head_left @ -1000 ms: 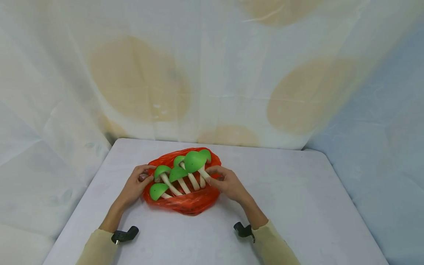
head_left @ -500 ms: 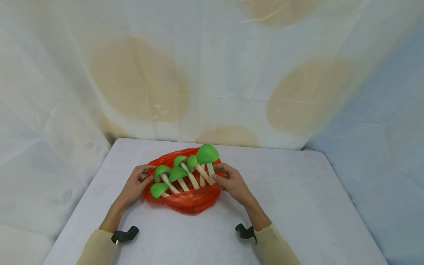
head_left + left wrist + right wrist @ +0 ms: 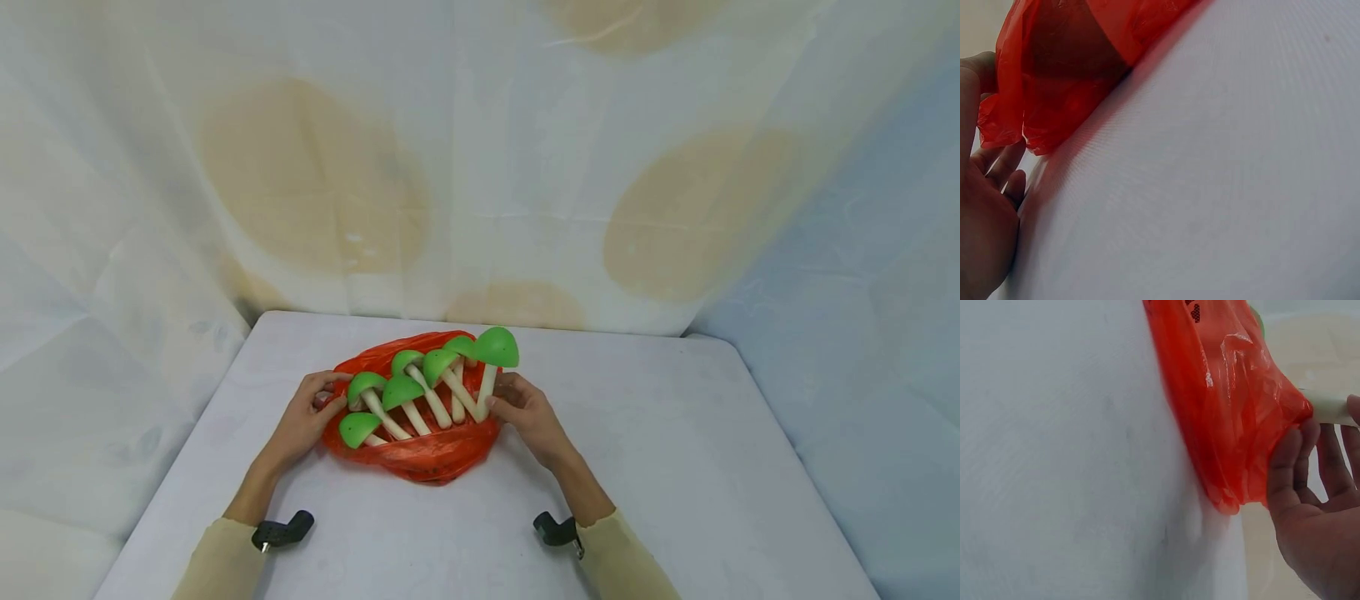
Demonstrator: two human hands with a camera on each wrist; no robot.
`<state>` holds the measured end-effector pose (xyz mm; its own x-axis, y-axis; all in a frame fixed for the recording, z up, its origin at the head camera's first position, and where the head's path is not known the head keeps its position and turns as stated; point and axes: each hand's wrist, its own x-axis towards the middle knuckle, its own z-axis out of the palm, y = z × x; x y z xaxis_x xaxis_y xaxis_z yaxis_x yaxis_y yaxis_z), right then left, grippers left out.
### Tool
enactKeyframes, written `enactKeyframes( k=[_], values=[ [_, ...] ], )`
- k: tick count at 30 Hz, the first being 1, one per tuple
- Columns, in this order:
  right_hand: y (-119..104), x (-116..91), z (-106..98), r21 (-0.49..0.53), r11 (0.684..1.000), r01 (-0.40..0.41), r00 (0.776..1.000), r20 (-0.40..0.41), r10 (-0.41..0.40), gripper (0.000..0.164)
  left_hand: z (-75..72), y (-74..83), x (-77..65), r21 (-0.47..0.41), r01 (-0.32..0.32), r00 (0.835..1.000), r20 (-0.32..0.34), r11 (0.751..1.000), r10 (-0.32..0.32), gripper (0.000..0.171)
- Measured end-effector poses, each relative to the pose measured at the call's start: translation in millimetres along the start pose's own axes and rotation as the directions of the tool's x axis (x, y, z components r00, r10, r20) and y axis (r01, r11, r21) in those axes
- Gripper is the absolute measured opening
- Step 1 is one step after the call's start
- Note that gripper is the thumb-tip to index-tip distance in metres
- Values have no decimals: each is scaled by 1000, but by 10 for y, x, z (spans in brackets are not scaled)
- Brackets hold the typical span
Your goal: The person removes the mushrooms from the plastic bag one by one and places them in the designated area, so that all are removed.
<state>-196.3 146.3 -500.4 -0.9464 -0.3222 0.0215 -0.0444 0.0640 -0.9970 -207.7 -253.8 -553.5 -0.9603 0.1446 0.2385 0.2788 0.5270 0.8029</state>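
Observation:
A red plastic bag [image 3: 435, 462] lies spread on the table, its mouth gaping upward. Several toy mushrooms with green caps and pale stems, one of them a front-left mushroom [image 3: 359, 430], stand or lean inside it. My left hand [image 3: 303, 421] grips the bag's left edge between thumb and fingers; in the left wrist view the red plastic [image 3: 1054, 75] bunches there. At the right side my right hand [image 3: 528, 421] pinches the stem of the rightmost mushroom [image 3: 497, 347], which rises nearly upright. In the right wrist view its pale stem [image 3: 1329, 407] shows beside the bag, and lower fingers touch the plastic.
The white table [image 3: 675, 467] stretches to the right and in front of the bag. Pale curtains with tan circles [image 3: 315, 175] hang behind it and at both sides. A black wrist camera mount [image 3: 283, 530] sits on each forearm.
My right hand has moved the mushroom it holds to the right and stood it more upright, from over the others to the bag's right edge. The left hand stays on the bag.

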Motion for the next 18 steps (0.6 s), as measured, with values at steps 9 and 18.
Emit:
enactKeyframes(
  k=[9, 18],
  values=[
    [48, -26, 4, -67, 995, -74, 996, 38, 77, 33, -14, 63, -23, -8, 13, 1000, 1, 1000, -13, 34],
    [47, -64, -4, -127, 989, -79, 995, 46, 86, 37, -2, 53, -30, 1, 27, 1000, 4, 1000, -27, 34]
  ],
)
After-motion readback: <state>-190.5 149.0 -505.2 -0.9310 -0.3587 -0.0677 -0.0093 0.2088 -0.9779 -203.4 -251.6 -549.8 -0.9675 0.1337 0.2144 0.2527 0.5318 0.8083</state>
